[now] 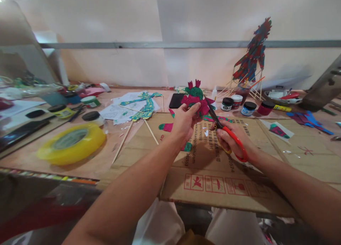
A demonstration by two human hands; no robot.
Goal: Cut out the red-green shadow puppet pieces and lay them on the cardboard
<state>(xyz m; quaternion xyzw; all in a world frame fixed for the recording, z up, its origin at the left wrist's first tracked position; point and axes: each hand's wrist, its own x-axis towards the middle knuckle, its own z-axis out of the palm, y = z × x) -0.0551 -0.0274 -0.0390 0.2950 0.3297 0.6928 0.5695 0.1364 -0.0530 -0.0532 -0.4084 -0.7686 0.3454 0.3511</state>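
While the left hand (183, 122) holds a red-and-green painted cut-out (195, 96) up above the far part of the flattened cardboard box (213, 177), its grip is clenched on the lower edge of that piece. Over to the right hand (231, 140): its grip is hooked through the red handles of the scissors (222, 128), grasping them firmly. The dark blades point up and to the left, reaching the cut-out's right side. Whether the blades are parted, I cannot tell from this angle.

Both forearms stretch out over the cardboard, which lies flat on the wooden bench (106, 156). A red and green offcut (166, 127) sits on the cardboard just left of the left hand.

On the near left, a big yellow tape roll (71, 143) lies flat on the bench. Further back, a green and yellow puppet (145, 106) on thin sticks rests on white paper, with a black phone (176, 100) just to its right. Right of the cut-out stands a cluster of paint jars (249, 108). Behind them, a tall red-and-blue puppet (253, 55) leans upright at the wall.
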